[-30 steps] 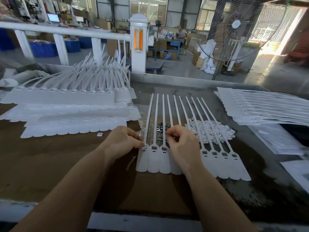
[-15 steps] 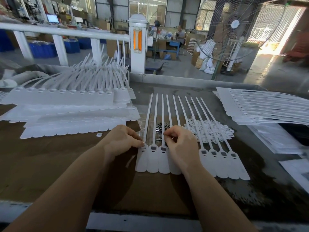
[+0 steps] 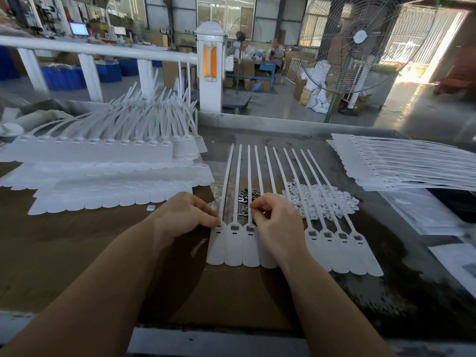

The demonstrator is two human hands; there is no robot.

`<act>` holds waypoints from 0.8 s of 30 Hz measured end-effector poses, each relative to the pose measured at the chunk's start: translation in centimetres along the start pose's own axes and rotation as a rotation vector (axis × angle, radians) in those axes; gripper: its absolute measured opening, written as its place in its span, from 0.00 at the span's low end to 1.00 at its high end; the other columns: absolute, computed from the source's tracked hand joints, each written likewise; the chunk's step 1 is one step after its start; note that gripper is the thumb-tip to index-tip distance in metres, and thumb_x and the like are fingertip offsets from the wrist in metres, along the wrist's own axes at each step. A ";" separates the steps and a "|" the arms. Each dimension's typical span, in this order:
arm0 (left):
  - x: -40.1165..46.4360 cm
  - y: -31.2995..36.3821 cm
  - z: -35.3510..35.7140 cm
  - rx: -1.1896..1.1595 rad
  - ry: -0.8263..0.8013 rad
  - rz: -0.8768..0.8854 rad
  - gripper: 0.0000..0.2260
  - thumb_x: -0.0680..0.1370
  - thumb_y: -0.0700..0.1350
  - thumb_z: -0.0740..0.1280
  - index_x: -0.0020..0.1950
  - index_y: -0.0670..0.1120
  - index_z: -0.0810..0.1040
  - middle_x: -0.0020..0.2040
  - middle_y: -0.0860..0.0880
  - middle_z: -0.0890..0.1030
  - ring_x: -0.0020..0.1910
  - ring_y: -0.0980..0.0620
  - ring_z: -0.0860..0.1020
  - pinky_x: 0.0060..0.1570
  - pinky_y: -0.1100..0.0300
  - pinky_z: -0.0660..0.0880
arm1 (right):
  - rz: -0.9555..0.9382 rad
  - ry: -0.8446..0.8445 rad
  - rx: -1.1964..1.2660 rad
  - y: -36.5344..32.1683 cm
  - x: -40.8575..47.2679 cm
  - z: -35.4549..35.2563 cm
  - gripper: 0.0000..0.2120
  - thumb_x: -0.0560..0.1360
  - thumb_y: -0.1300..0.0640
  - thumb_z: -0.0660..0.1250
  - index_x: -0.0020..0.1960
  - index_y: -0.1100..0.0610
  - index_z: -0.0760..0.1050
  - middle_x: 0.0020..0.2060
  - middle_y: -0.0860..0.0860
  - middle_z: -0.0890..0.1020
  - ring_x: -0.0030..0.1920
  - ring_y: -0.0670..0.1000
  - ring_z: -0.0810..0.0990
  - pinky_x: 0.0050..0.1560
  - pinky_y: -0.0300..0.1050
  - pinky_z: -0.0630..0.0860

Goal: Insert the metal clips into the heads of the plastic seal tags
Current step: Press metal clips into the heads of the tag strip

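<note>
A joined strip of white seal tags (image 3: 233, 249) is laid flat mid-bench (image 3: 77, 253), the long axes running away from the person, heads and rounded flags near, thin tails fanned toward the far edge. The left hand (image 3: 185, 215) is curled, its fingertips pressed on the leftmost tag's head. The right hand (image 3: 275, 222) is curled above the fourth head, thumb and forefinger pinched together; whether a clip is held cannot be told. Two or three heads are hidden under it. Small dark metal clips (image 3: 244, 202) are heaped under the tails, beside a pile of white plastic pieces (image 3: 324, 202). Stacked tags (image 3: 103, 161) crowd the left, another stack (image 3: 412, 171) the right; bare bench is left along the near edge.
</note>
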State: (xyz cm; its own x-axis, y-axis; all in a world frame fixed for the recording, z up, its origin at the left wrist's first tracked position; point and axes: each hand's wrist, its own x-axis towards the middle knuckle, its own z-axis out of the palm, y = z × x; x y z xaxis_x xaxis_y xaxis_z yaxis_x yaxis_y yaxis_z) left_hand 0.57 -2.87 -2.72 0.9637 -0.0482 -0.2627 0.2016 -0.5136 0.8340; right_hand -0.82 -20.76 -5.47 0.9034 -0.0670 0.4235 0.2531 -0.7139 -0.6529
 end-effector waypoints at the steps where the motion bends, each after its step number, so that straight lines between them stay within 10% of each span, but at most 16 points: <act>1: 0.0 0.0 0.0 0.007 0.001 0.005 0.02 0.69 0.44 0.75 0.38 0.50 0.84 0.42 0.50 0.83 0.45 0.52 0.80 0.41 0.59 0.73 | -0.001 0.000 -0.001 0.0 0.0 0.0 0.05 0.75 0.60 0.66 0.48 0.54 0.79 0.40 0.42 0.76 0.47 0.45 0.76 0.50 0.38 0.72; 24: 1.2 0.0 1.4 0.017 0.161 0.137 0.07 0.76 0.48 0.69 0.53 0.51 0.76 0.44 0.55 0.78 0.44 0.57 0.77 0.36 0.65 0.71 | 0.000 0.011 0.015 0.0 -0.1 0.0 0.05 0.75 0.61 0.66 0.48 0.54 0.80 0.40 0.43 0.77 0.47 0.46 0.76 0.49 0.36 0.71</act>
State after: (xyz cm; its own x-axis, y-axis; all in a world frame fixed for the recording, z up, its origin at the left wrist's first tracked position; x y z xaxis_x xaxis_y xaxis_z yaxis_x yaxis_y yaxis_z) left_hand 1.44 -4.14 -3.69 0.9977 0.0181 -0.0652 0.0650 -0.5258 0.8481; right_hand -0.89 -20.80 -5.51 0.8998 -0.0744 0.4300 0.2583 -0.7034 -0.6621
